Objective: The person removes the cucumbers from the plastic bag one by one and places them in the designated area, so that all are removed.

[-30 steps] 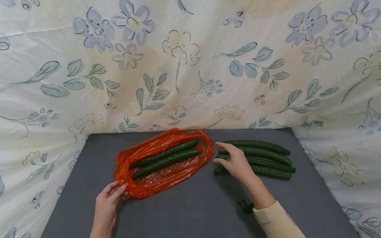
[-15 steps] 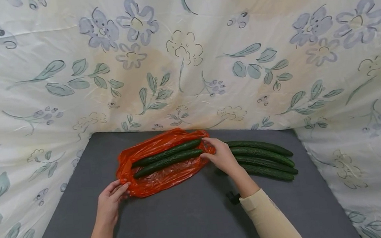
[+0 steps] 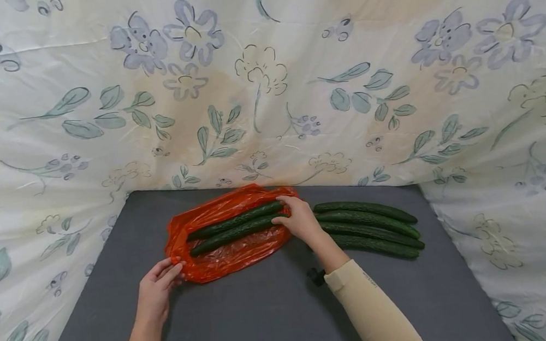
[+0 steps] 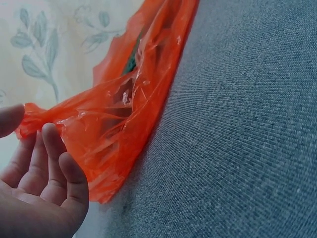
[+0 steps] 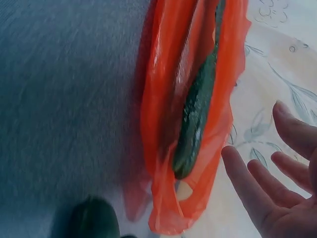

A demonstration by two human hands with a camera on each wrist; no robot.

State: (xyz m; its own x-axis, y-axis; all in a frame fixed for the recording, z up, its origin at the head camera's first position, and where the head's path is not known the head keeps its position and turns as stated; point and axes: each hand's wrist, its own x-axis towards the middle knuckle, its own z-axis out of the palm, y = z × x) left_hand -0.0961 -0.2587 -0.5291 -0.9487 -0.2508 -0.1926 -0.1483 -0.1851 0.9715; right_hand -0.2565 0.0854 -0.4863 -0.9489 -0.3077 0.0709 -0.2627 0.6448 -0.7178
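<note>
An orange-red plastic bag (image 3: 254,259) lies spread on the dark surface, with two long cucumbers (image 3: 239,232) side by side on or in it. At its near left corner, my left hand (image 3: 154,294) pinches the thin plastic; in the left wrist view the bag (image 4: 106,144) stretches away from the thumb and fingers. My right hand (image 3: 302,221) hovers at the right end of the bag, by the cucumber tips. Its fingers are spread in the right wrist view, apart from the cucumber (image 5: 195,119), and nothing is held.
Several more cucumbers (image 3: 369,219) lie in a row to the right of the bag, behind the right hand. A dark grey cloth-like tabletop (image 3: 248,321) spreads in front. Floral fabric (image 3: 267,110) hangs behind and at both sides.
The right hand has moved left, from over the row of cucumbers to the bag's right end. The left hand keeps its pinch on the bag's corner.
</note>
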